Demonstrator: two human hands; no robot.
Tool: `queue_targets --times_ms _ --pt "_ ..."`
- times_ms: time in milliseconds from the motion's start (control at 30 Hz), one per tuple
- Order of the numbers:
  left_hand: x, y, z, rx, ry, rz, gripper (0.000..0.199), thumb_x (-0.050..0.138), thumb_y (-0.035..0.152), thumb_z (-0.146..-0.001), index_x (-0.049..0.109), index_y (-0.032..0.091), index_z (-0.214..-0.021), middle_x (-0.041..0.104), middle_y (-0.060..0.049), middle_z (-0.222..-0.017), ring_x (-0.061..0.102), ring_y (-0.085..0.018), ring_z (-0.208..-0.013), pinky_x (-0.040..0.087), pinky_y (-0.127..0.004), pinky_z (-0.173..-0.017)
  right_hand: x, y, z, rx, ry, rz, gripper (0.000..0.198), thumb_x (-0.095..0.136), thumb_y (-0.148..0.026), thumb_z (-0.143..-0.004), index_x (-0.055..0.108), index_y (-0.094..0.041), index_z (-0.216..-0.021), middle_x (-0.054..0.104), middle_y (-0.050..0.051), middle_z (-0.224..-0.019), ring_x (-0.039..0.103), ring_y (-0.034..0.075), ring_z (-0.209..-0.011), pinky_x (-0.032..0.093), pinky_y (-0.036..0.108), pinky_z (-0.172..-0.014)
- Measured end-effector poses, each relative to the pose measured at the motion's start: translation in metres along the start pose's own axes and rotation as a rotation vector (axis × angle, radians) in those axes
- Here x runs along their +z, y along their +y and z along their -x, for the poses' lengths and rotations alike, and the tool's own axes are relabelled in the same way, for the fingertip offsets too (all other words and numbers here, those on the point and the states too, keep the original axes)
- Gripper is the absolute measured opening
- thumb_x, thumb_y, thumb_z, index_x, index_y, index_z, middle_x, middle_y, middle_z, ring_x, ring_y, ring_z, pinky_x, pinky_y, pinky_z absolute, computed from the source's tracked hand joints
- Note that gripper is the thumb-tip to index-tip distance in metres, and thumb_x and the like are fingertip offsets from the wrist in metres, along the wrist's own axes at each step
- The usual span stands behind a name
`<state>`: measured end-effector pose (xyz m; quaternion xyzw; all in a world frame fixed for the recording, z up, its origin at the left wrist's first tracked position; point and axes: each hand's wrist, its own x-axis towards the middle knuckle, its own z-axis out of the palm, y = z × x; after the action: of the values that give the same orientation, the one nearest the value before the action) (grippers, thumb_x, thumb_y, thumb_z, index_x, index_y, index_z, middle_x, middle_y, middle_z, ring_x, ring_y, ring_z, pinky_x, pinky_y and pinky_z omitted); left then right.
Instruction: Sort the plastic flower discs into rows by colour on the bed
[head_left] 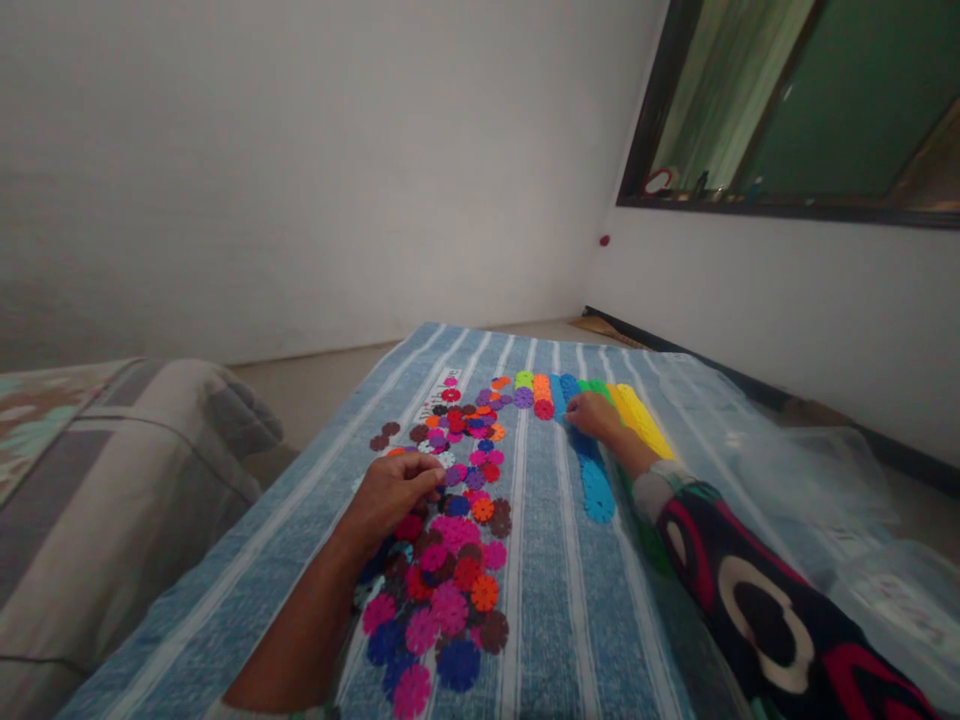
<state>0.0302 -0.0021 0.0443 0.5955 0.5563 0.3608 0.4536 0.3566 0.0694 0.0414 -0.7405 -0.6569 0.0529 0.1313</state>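
Observation:
My left hand [394, 490] is over the left side of a loose pile of notched, flower-shaped plastic discs [450, 605] in pink, red, brown, purple, orange and dark blue. Its thumb and fingers are pinched together; whatever they may hold is hidden. My right hand [598, 417] reaches to a long row of overlapping blue discs [596, 490], fingertips closed at its left edge. I cannot make out a disc in them. Left of that hand lie short rows of orange discs [541, 387] and purple discs [523, 398]. Beyond it runs a yellow row [646, 425], partly behind my forearm.
A blue-and-white striped cloth [544, 600] covers the table. Clear plastic bags or packaging [817, 470] lie along its right side. At left stands a piece of furniture under a grey striped cover [150, 520]. A white wall [337, 180] rises behind, with a dark-framed window at upper right.

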Motion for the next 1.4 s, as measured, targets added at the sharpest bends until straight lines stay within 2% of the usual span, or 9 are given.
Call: queue_targets --times_ms 167,467,667,833,1000,1233,1400 --pt "-0.001 -0.001 -0.001 0.011 0.008 -0.036 0.039 0.074 0.052 -0.055 0.069 0.016 -0.07 0.067 -0.004 -0.062 0.057 -0.015 -0.056 0.045 -0.026 -0.053 0.008 -0.001 -0.012 -0.016 -0.038 0.049 0.022 0.059 -0.022 -0.082 0.076 -0.02 -0.094 0.074 0.01 -0.104 0.066 0.022 -0.099 0.046 0.025 -0.078" --pt "0.0 -0.003 -0.001 -0.009 -0.005 -0.029 0.039 0.072 0.052 -0.057 0.069 0.016 -0.07 0.064 -0.002 -0.058 0.054 -0.013 -0.052 0.044 -0.025 -0.051 0.014 0.003 -0.019 -0.014 -0.056 0.133 0.026 0.058 -0.02 -0.082 0.075 -0.019 -0.102 0.072 0.011 -0.109 0.065 0.026 -0.104 0.047 0.029 -0.082" --pt "-0.001 -0.001 -0.001 -0.003 -0.013 -0.056 0.037 0.072 0.052 -0.058 0.069 0.016 -0.069 0.064 -0.003 -0.057 0.054 -0.013 -0.051 0.042 -0.024 -0.048 0.011 0.001 -0.018 -0.07 -0.053 0.177 0.037 0.056 -0.022 -0.086 0.069 -0.025 -0.12 0.068 0.009 -0.122 0.061 0.026 -0.115 0.046 0.029 -0.089" --pt "0.0 0.001 0.0 -0.009 -0.026 -0.061 0.036 0.071 0.051 -0.058 0.068 0.016 -0.068 0.064 -0.002 -0.057 0.053 -0.013 -0.05 0.041 -0.024 -0.048 0.009 -0.001 -0.018 -0.151 -0.109 0.217 0.038 0.059 -0.019 -0.084 0.071 -0.03 -0.118 0.07 0.007 -0.115 0.062 0.025 -0.112 0.046 0.029 -0.088" --pt "0.0 0.002 0.001 0.005 -0.029 -0.065 0.035 0.071 0.051 -0.057 0.067 0.017 -0.065 0.063 -0.002 -0.054 0.052 -0.013 -0.049 0.041 -0.024 -0.048 0.009 0.0 -0.018 -0.175 -0.134 0.256 0.041 0.058 -0.015 -0.083 0.07 -0.03 -0.12 0.069 0.008 -0.115 0.063 0.026 -0.111 0.046 0.031 -0.089" --pt "0.0 -0.003 -0.002 -0.008 -0.03 -0.079 0.037 0.074 0.052 -0.055 0.069 0.017 -0.066 0.063 -0.002 -0.054 0.052 -0.013 -0.049 0.04 -0.024 -0.046 0.009 -0.003 -0.015 -0.178 -0.111 0.262 0.036 0.055 -0.016 -0.086 0.071 -0.025 -0.117 0.069 0.012 -0.114 0.062 0.029 -0.111 0.046 0.034 -0.088" --pt "0.0 -0.004 -0.002 -0.013 -0.028 -0.08 0.038 0.074 0.053 -0.056 0.069 0.017 -0.067 0.062 -0.002 -0.053 0.051 -0.013 -0.048 0.038 -0.023 -0.045 0.003 0.0 -0.015 -0.144 -0.052 0.235 0.036 0.058 -0.022 -0.087 0.068 -0.027 -0.121 0.068 0.01 -0.12 0.059 0.027 -0.116 0.045 0.032 -0.091"
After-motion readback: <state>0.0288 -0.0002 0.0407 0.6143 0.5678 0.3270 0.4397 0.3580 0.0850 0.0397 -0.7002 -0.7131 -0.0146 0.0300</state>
